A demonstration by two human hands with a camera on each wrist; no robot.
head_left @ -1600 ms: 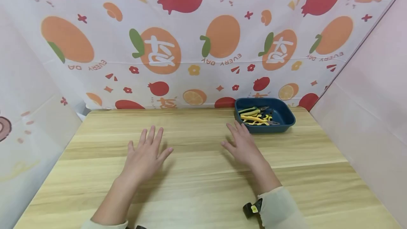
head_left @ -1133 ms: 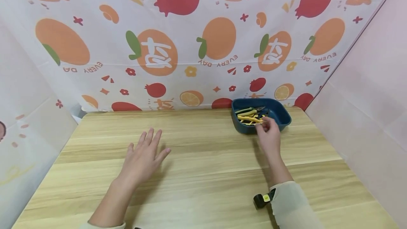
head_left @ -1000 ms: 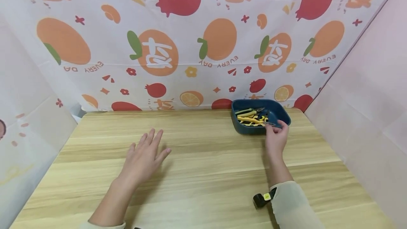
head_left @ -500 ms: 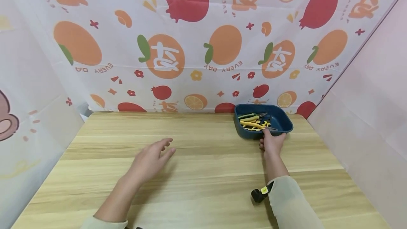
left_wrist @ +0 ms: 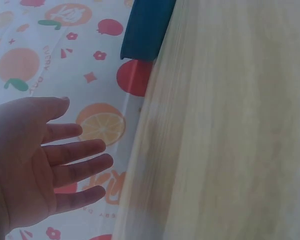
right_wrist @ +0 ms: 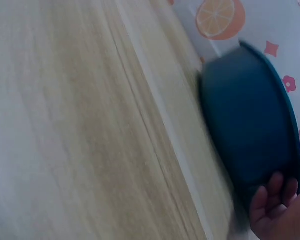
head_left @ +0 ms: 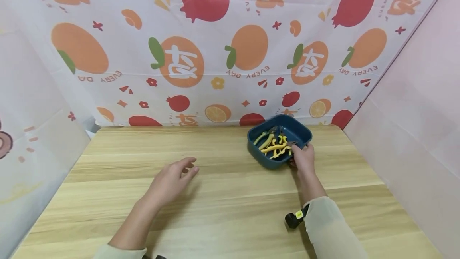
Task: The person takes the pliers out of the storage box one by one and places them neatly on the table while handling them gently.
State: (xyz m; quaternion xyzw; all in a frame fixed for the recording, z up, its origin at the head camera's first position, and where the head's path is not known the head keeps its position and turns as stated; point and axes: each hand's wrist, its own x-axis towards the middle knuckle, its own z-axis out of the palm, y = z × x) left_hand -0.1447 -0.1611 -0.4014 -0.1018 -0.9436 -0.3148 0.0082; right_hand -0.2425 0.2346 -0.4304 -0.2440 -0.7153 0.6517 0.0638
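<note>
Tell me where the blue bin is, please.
In the head view, the blue bin is right of centre, gripped by the right hand, near the patterned backdrop.

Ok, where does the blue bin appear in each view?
Head: blue bin right of centre, held by the right hand.
Left wrist: blue bin at the top edge near the middle, cut off.
Right wrist: blue bin along the right side, partly blurred.
Shared landmark: the fruit-print cloth behind it.

From high up, the head camera faced forward and down; closer wrist views shared the blue bin [left_wrist: 148,27], top centre in the left's, right side in the right's.
</note>
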